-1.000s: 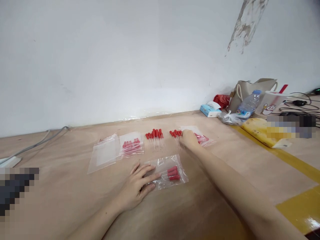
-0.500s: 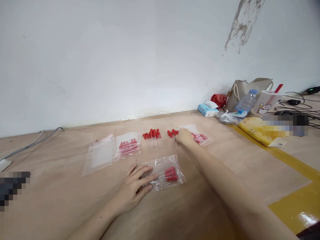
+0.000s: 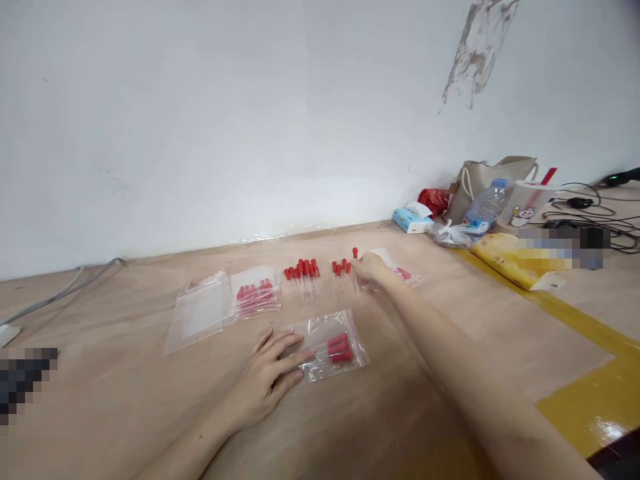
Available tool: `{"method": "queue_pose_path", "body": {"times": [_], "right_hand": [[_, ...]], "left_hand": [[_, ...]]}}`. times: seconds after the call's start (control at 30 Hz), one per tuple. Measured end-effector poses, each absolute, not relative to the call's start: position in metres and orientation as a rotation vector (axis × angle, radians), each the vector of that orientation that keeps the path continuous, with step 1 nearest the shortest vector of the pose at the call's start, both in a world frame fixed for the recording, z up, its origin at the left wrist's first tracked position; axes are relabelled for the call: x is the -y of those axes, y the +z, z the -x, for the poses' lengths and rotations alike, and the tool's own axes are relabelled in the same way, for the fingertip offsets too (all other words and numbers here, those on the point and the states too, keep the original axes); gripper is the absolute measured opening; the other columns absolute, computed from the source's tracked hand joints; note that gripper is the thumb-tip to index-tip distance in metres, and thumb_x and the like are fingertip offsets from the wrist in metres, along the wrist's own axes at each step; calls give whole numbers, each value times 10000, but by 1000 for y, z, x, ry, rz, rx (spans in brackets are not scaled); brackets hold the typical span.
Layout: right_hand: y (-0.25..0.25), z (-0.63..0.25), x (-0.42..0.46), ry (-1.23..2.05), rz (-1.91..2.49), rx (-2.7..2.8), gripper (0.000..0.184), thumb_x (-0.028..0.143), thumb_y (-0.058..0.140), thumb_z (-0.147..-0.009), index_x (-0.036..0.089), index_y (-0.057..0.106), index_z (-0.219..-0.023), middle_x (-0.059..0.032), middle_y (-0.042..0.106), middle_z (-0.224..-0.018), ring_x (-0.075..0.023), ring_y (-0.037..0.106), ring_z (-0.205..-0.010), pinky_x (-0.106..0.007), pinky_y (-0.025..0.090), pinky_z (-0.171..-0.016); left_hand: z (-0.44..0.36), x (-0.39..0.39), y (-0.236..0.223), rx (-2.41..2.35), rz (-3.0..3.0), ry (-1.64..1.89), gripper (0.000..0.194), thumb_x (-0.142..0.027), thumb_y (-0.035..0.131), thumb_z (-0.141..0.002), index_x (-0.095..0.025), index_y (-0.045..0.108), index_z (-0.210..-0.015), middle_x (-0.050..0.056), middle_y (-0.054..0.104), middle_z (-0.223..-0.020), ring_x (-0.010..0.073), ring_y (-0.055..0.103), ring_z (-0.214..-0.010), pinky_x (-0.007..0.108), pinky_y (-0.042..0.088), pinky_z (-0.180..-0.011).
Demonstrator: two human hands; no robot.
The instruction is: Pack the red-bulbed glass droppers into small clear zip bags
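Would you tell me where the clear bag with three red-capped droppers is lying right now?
In the head view, the clear bag lies flat on the table, centre and nearest the camera, under the left hand's fingertips, in front of the loose dropper rows.

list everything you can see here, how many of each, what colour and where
loose droppers: two small clusters, red bulbs with clear stems, centre of the table
lifted dropper: one, red bulb, in the right hand's grip
open bag: one, clear, about three red-bulbed droppers inside, under the left hand's fingertips
filled bag: one, clear with red droppers, left of the loose clusters
empty bags: a flat clear stack, count unclear, far left
far bag: one, clear with red inside, behind the right hand
tissue pack: one, blue, by the wall
water bottle: one, clear with blue cap, right
paper bag: one, beige, right
cup: one, white, red straw
cables: black, far right
left hand: flat on the open bag
right hand: pinching the lifted dropper
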State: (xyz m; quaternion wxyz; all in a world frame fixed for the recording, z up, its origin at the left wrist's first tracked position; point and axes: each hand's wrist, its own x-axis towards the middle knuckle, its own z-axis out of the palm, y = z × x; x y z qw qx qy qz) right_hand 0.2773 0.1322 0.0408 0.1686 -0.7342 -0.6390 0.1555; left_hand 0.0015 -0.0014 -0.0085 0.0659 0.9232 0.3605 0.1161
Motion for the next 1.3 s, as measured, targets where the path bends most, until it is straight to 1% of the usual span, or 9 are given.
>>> {"method": "queue_pose_path", "body": {"times": [0.1,0.17,0.3,0.4,0.6,0.9,1.1,1.2,1.3], "right_hand": [[39,-293,-102,598,1823,1736,286,305,317,-865,141,551,-869,-61,653,-704,-110,562,-528,-203,402,-478],[30,-301,-79,818,1434,1545,256,363,401,-837,161,463,-981,-16,625,-687,-79,496,-461,-195,379,-447],[8,-305,-43,1082,1077,1275,594,395,575,-719,223,271,-1199,65,575,-625,-58,411,-375,-175,321,-375],[-2,-299,-32,1100,1044,1142,668,384,580,-707,241,220,-1251,70,578,-619,-69,448,-374,-172,333,-355],[-16,-283,-33,1082,1025,930,537,388,618,-695,261,266,-1081,67,597,-630,-117,567,-462,-226,456,-437],[-18,-285,-32,1121,1087,807,428,389,618,-696,272,270,-916,78,579,-589,-162,603,-470,-281,493,-437],[-17,-276,-25,1326,992,777,374,375,603,-710,260,284,-868,59,604,-648,-169,649,-611,-327,522,-607],[-20,-278,-25,1365,1057,894,315,398,602,-702,233,360,-817,38,594,-662,-150,629,-611,-321,504,-631],[-22,-288,-26,1163,1217,1289,251,376,643,-663,194,516,-780,20,567,-664,-113,554,-561,-268,460,-566]], "left_hand": [[-1,2,-9,-1084,-2802,354,366,-289,386,-921,-391,407,-1272,12,445,-1300,209,372,-1214,538,161,-1038],[-2,2,-9,-1084,-2808,362,363,-288,388,-920,-389,411,-1268,10,444,-1300,213,373,-1213,538,171,-1035],[-4,3,-8,-1084,-2806,355,329,-304,384,-922,-349,450,-1241,23,445,-1297,215,368,-1215,533,181,-1033],[-4,3,-7,-1092,-2794,337,312,-324,382,-923,-339,464,-1223,24,440,-1301,215,358,-1223,539,175,-1034],[-3,5,-7,-1107,-2774,319,336,-316,379,-925,-349,429,-1255,26,422,-1317,219,349,-1232,529,191,-1034],[-4,4,-5,-1105,-2757,352,371,-321,382,-921,-303,380,-1292,33,442,-1308,206,364,-1222,501,184,-1047],[-5,5,-3,-1103,-2744,372,367,-334,387,-918,-270,396,-1279,41,466,-1291,204,372,-1220,489,193,-1053],[-5,5,-3,-1114,-2737,356,373,-334,383,-921,-278,382,-1290,37,449,-1311,203,366,-1228,495,181,-1058],[-5,6,-4,-1110,-2730,376,426,-334,385,-921,-270,307,-1335,43,431,-1330,201,355,-1238,489,172,-1067]]}}
